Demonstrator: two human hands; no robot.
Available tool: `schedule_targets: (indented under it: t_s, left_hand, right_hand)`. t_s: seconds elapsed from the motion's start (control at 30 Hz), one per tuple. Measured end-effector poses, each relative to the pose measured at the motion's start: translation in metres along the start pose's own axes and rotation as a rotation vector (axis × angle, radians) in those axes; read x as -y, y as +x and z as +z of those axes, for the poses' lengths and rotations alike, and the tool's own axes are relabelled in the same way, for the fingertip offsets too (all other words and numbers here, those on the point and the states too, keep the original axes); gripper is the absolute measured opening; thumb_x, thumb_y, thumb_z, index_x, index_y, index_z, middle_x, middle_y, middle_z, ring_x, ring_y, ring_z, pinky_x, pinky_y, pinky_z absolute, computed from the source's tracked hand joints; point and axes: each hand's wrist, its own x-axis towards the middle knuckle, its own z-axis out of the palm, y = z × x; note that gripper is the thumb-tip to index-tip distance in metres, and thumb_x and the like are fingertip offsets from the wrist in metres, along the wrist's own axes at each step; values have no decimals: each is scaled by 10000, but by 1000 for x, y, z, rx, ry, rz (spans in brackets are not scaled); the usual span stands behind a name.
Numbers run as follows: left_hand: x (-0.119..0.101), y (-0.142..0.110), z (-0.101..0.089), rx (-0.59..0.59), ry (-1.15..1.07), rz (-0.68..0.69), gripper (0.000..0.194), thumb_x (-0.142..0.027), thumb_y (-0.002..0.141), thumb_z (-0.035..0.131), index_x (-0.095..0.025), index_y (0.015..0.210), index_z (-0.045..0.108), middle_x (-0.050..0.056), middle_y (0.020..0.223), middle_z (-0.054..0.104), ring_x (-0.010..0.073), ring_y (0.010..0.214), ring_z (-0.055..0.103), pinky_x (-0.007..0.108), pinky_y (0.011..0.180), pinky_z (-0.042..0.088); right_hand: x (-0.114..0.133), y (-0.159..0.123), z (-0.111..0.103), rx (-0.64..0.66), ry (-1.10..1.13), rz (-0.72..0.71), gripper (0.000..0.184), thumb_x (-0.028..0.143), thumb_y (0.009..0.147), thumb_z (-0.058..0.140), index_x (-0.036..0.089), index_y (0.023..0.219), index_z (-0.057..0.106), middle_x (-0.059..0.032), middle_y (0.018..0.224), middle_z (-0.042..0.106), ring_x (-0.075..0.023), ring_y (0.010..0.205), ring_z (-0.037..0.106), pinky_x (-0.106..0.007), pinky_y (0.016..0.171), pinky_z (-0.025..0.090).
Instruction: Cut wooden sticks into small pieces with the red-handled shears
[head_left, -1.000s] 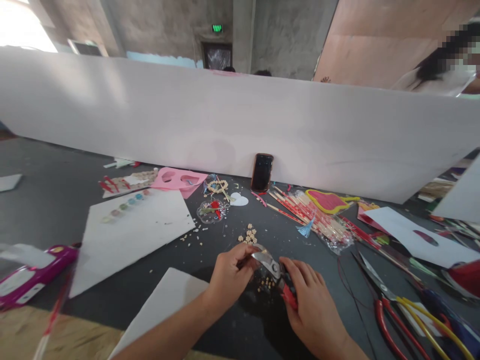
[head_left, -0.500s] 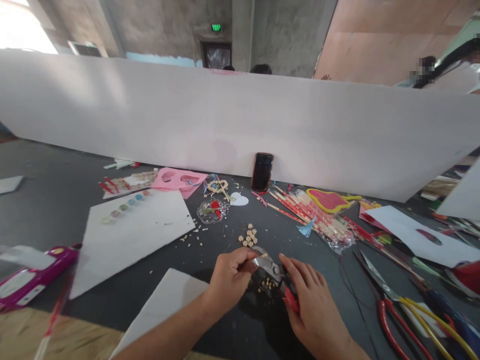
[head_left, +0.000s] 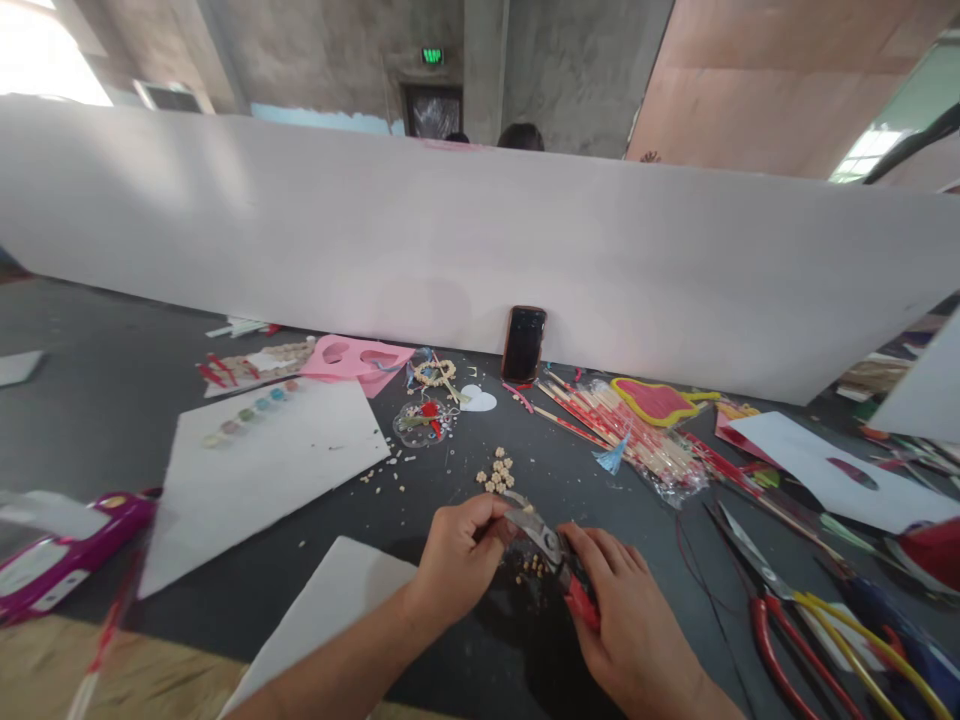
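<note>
My right hand (head_left: 626, 610) is wrapped round the red handles of pruning shears (head_left: 541, 540), whose metal jaws point up and left. My left hand (head_left: 465, 560) is closed in a pinch at the jaws' tips. A small pale piece (head_left: 527, 508) shows at the jaws; what the left fingertips hold is mostly hidden. Beneath the shears lie tiny tan bits (head_left: 534, 568) on the dark table. Just beyond the left fingers is a small cluster of flower-shaped wooden pieces (head_left: 496, 472).
A phone (head_left: 524, 343) leans on the white partition (head_left: 360, 240). Red-patterned sticks (head_left: 637, 440) in plastic lie right of it. Scissors with red handles (head_left: 780, 620) rest at the right. White boards (head_left: 277, 470) and a purple glue gun (head_left: 82, 560) occupy the left.
My right fingers have curled further round the shears' handles, and the jaws have shifted slightly. My left hand stays almost in place. The bits and wooden flowers have not moved noticeably.
</note>
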Motion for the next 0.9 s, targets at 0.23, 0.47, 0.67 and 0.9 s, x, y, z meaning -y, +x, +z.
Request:
schedule_targets:
  t_s: [0.23, 0.47, 0.67, 0.9]
  left_hand:
    - [-5, 0, -4, 10, 15, 69, 186, -134, 785, 478, -157, 719, 650, 21, 677, 669, 122, 611, 595, 178, 572, 433]
    - [2, 3, 0, -7, -12, 45, 205, -68, 736, 466, -160, 720, 648, 12, 685, 663, 122, 633, 616, 173, 591, 453]
    - [2, 0, 1, 44, -52, -15, 218, -91, 741, 446, -154, 758, 655, 1, 637, 625, 65, 409, 496, 156, 436, 395]
    - [-2, 0, 1, 80, -141, -81, 178, -147, 755, 460, -133, 724, 635, 7, 637, 598, 52, 378, 456, 159, 397, 361]
  right_hand:
    - [-1, -1, -5, 59, 112, 2, 490, 145, 766, 439, 204, 1250, 397, -106, 1145, 546, -217, 1028, 513, -382, 864, 404]
    - [-2, 0, 5, -24, 17, 4, 598, 104, 730, 430, 205, 1310, 329, -102, 1184, 516, -230, 1060, 474, -426, 883, 384]
    - [-4, 0, 7, -94, -94, -28, 664, 91, 696, 445, 183, 1340, 313, -102, 1189, 521, -233, 1054, 475, -447, 906, 377]
    - [-3, -1, 6, -83, -49, -37, 621, 99, 695, 444, 167, 1305, 351, -108, 1168, 524, -222, 1037, 491, -394, 904, 415]
